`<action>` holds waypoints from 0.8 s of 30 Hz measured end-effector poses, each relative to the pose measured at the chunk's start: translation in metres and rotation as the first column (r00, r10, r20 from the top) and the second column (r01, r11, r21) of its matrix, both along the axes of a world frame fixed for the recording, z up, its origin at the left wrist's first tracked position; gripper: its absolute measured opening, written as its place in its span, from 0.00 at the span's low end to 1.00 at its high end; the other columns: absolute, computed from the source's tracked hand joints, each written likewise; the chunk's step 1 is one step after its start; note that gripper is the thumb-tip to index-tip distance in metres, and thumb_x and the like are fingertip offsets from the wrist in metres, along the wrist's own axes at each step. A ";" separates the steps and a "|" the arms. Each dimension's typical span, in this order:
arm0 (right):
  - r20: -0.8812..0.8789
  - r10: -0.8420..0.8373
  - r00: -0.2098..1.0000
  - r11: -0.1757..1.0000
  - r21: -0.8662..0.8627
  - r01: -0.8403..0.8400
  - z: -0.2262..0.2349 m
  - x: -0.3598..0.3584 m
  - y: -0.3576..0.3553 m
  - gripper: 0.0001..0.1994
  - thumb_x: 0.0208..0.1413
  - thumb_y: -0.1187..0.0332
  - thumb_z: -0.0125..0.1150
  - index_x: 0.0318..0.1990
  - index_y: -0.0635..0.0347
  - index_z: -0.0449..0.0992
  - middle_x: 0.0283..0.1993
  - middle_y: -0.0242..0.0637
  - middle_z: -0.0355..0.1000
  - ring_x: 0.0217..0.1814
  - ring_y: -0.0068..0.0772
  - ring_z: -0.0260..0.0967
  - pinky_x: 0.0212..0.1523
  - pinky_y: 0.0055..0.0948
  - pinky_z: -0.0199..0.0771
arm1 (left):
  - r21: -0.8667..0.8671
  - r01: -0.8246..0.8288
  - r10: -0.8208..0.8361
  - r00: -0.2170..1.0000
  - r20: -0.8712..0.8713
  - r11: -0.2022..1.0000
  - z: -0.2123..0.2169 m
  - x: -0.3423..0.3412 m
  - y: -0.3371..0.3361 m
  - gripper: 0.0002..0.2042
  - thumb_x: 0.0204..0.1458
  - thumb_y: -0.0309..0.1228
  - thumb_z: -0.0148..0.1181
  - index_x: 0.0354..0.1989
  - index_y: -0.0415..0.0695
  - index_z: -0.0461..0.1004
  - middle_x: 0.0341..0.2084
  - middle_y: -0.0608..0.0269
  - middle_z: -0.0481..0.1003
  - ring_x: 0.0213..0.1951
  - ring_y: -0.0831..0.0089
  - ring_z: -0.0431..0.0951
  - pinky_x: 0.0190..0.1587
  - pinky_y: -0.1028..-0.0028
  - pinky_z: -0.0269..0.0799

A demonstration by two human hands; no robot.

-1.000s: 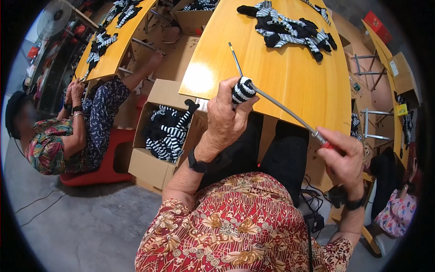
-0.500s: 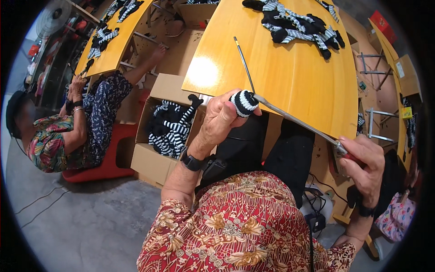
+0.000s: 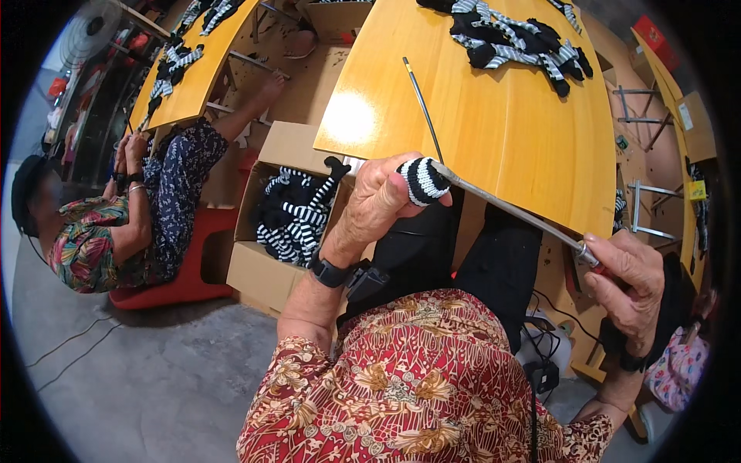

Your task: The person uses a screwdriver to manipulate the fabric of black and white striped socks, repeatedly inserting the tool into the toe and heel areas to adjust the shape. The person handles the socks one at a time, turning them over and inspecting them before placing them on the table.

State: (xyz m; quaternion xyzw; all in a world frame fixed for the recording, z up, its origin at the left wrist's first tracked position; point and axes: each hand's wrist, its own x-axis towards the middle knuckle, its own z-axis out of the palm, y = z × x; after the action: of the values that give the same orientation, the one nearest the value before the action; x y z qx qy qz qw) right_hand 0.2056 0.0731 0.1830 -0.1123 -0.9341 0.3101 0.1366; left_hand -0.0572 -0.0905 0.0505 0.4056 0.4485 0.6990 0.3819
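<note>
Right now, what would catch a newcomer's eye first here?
The left hand at centre pinches a small black-and-white striped knitted piece, with a long metal rod running from it to the right hand. Left of it, an open cardboard box holds more striped pieces.

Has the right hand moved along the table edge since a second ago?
Yes. The right hand, gripping the metal rod, has slid rightward and down past the table's near edge.

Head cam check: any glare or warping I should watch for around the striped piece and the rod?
Head view: bright glare patch on the yellow table; fisheye bends the table edges near the rim; striped knit piece in the left hand and metal rod held by the right hand look sharp.
</note>
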 end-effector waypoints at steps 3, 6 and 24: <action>0.014 0.018 1.000 0.997 0.071 -0.019 0.007 0.001 0.003 0.23 0.36 0.78 0.64 0.47 0.62 0.78 0.26 0.38 0.71 0.25 0.30 0.67 0.26 0.26 0.63 | 0.027 0.060 -0.060 0.998 0.003 0.998 -0.004 -0.003 0.002 0.37 0.51 0.66 0.45 0.32 0.33 0.71 0.16 0.67 0.68 0.15 0.85 0.58 0.21 0.82 0.57; 0.016 0.016 1.000 0.987 0.158 -0.018 0.011 0.001 0.003 0.24 0.36 0.79 0.65 0.47 0.61 0.78 0.26 0.39 0.71 0.24 0.31 0.67 0.25 0.26 0.63 | 0.097 0.174 -0.175 0.985 0.006 0.980 -0.016 -0.012 0.000 0.34 0.58 0.60 0.42 0.39 0.34 0.75 0.24 0.65 0.76 0.17 0.87 0.59 0.18 0.84 0.52; 0.037 0.033 0.999 0.968 0.249 -0.041 0.008 0.000 -0.001 0.24 0.35 0.79 0.67 0.47 0.60 0.78 0.26 0.39 0.71 0.24 0.32 0.67 0.24 0.28 0.63 | 0.098 0.208 -0.220 0.966 0.139 0.973 -0.017 -0.006 0.004 0.33 0.62 0.56 0.37 0.31 0.33 0.75 0.15 0.68 0.67 0.15 0.86 0.53 0.18 0.82 0.48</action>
State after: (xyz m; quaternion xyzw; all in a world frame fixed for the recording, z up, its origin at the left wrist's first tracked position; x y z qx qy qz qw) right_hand 0.2058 0.0725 0.1912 -0.0820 -0.9697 0.1907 0.1287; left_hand -0.0630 -0.0861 0.0333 0.4140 0.3431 0.6997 0.4705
